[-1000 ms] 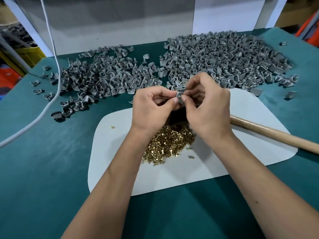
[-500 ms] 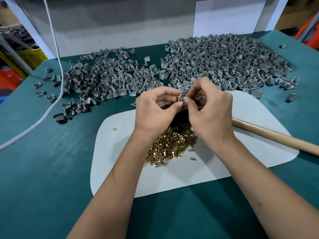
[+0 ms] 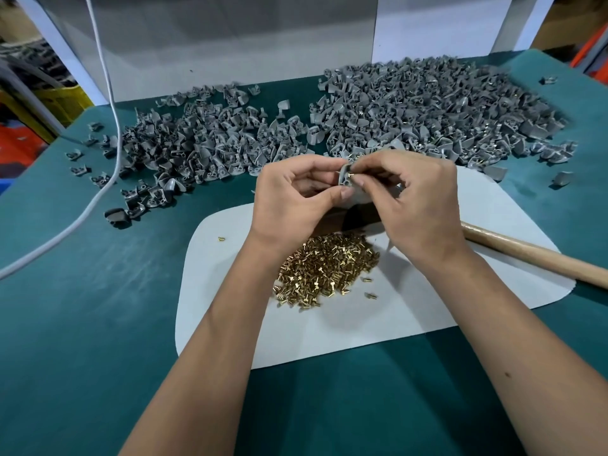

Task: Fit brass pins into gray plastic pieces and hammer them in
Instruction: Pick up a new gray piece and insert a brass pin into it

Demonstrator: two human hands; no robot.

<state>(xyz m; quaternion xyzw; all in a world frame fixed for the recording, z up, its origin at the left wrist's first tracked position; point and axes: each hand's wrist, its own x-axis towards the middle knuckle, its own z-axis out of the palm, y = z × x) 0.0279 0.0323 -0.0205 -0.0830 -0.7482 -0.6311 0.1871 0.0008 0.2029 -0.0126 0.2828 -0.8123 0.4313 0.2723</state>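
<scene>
Above the white mat (image 3: 411, 320), my left hand (image 3: 292, 202) grips a gray plastic piece (image 3: 346, 179) between thumb and fingers. My right hand (image 3: 414, 205) pinches a brass pin (image 3: 350, 175) against that piece. A heap of brass pins (image 3: 324, 271) lies on the mat under my wrists. The hammer's wooden handle (image 3: 539, 255) runs off to the right; its dark head (image 3: 358, 215) is mostly hidden beneath my hands.
Two big heaps of gray pieces lie on the green table top, one at back left (image 3: 197, 149) and one at back right (image 3: 437, 113). A white cable (image 3: 108, 93) hangs down at the left. A white panel (image 3: 230, 37) stands behind the heaps.
Both hands stay together on the gray piece and have turned it slightly. The brass pin at the piece now shows between my fingertips. The view has shifted a little.
</scene>
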